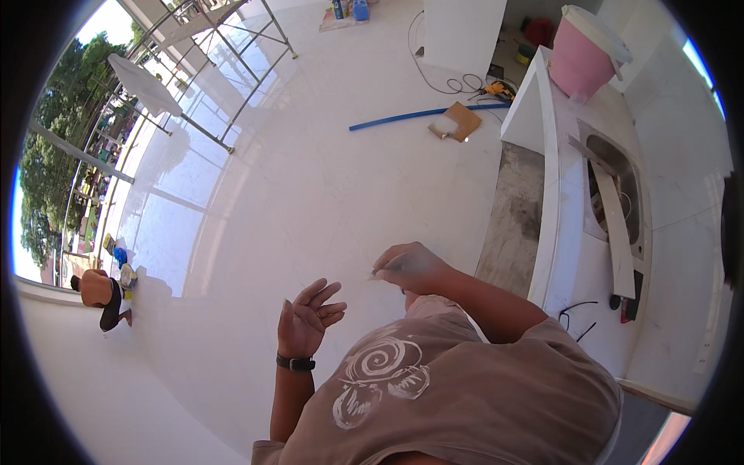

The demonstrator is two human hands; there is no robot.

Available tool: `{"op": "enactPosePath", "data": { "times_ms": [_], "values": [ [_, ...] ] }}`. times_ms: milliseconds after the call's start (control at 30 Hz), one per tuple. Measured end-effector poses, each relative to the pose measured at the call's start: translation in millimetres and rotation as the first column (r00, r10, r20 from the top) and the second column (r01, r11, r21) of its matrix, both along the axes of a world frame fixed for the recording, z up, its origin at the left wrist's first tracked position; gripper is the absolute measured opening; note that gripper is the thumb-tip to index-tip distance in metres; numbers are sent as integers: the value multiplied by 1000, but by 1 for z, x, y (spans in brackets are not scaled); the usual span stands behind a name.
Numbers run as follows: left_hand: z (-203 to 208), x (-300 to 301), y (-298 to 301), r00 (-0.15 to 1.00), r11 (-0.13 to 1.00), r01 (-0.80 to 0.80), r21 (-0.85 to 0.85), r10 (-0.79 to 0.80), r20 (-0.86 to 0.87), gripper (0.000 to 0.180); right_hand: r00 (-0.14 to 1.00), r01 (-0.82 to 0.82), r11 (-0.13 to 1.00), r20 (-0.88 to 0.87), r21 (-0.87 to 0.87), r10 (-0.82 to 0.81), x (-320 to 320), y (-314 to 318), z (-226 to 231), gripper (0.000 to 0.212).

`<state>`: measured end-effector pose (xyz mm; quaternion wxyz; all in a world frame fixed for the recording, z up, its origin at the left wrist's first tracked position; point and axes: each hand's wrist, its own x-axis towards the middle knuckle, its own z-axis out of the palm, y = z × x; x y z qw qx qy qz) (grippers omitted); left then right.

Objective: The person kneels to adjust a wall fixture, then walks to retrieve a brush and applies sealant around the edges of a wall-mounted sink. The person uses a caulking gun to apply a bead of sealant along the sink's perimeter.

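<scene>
My left hand (308, 319) is held up in front of my body, palm turned partly up and fingers apart, with nothing in it. A black-strapped watch (295, 363) circles that wrist. To its right, my right hand (412, 265) is closed, its fingertips pinched together. Something small and dark shows at those fingertips, too small to name. Both hands are over the pale glossy tile floor (310, 194), apart from each other.
On my right, a white-tiled counter (552, 194) holds a sink (612, 147) with long strips across it, a pink bucket (581, 58) and eyeglasses (575, 316). Ahead lie a blue strip (411, 118), cardboard (463, 122) and a yellow power tool (496, 91). Scaffolding (248, 58) and a crouching person (99, 291) are left.
</scene>
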<state>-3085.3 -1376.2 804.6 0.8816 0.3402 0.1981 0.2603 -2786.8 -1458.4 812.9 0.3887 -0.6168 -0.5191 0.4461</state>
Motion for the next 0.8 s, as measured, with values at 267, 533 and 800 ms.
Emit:
{"op": "enactPosePath", "data": {
  "times_ms": [267, 533, 800],
  "values": [
    [-3, 190, 154, 949, 995, 55, 81, -27, -314, 70, 974, 225, 973, 12, -51, -225, 184, 99, -33, 18],
    [-26, 363, 322, 883, 992, 109, 57, -70, -464, 52, 894, 306, 952, 347, -8, -284, 342, 218, -58, 23],
    [-2, 575, 516, 810, 926, 352, 140, -225, -542, 53, 741, 647, 750, 343, -136, -578, 486, 292, -20, 21]
  ]
}}
